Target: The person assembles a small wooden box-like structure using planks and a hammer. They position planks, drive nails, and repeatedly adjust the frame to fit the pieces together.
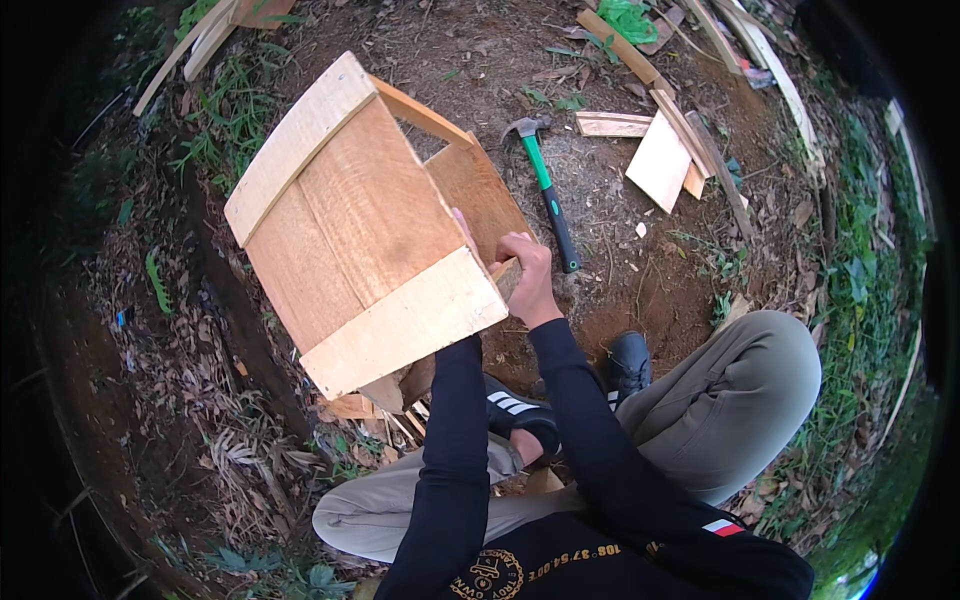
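Note:
A box-shaped frame of light wood (340,215) stands tilted in front of me, with pale strips along two edges of its brown board face and an open side toward the right. My right hand (530,278) is closed round a wooden bar at the box's near right corner. Behind the board goes my left forearm, and only a bit of my left hand (464,230) shows past the board's edge, seemingly gripping the box from inside. Most of that hand is hidden. To the right of the box lies a claw hammer (545,185) with a green and black handle, touched by neither hand.
Offcuts of wood (660,160) lie on the bare soil beyond the hammer. Long wooden strips (770,60) rest at the far right, near a green plastic bag (628,20). My shoes (525,415) and bent knees are close below the box. Grass and dry leaves border both sides.

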`<move>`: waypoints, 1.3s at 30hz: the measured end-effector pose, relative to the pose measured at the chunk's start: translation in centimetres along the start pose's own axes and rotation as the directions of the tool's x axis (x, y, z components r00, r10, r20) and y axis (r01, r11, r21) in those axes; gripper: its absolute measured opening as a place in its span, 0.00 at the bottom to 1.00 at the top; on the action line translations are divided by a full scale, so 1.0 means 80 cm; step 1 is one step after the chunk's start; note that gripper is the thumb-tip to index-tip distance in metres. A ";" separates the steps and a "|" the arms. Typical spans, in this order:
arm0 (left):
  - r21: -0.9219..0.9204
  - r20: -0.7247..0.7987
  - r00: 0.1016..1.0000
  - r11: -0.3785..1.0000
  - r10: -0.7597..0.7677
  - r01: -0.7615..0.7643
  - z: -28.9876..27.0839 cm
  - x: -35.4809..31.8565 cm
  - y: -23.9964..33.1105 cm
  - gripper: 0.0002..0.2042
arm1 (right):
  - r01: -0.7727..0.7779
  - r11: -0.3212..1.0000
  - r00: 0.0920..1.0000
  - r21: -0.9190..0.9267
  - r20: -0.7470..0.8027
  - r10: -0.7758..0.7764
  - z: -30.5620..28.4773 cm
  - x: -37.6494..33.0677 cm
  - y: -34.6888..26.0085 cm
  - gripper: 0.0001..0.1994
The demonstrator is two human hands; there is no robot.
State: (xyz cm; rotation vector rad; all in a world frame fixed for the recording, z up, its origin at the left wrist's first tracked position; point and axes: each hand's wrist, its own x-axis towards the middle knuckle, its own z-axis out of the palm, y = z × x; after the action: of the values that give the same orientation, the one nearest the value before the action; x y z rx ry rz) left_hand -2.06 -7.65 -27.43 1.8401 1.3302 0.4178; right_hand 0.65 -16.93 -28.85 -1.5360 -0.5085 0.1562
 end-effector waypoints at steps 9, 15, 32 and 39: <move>-0.178 0.096 0.993 0.980 -0.071 0.087 -0.070 -0.153 -0.138 0.16 | 0.180 0.978 0.982 -0.101 -0.042 -0.185 0.007 -0.006 0.001 0.08; -0.093 -0.128 0.977 0.979 0.172 -0.184 -0.114 -0.094 -0.135 0.29 | -0.023 0.966 0.985 -0.259 0.157 0.066 -0.025 0.001 0.032 0.10; 0.159 0.013 0.940 0.928 0.340 -0.338 -0.106 -0.018 -0.209 0.14 | 0.337 0.595 0.590 -0.729 0.656 0.470 0.003 -0.047 -0.052 0.17; 0.177 0.000 0.947 0.933 0.320 -0.315 -0.092 -0.007 -0.198 0.12 | 0.694 0.547 0.611 -0.468 0.785 -0.105 0.074 -0.048 0.024 0.31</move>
State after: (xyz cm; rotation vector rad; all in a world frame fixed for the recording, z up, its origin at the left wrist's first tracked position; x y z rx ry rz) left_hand -17.24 -3.26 -34.89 2.2156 1.1166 0.5110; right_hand -4.76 -12.97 -31.85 -2.0777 -1.7582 0.1163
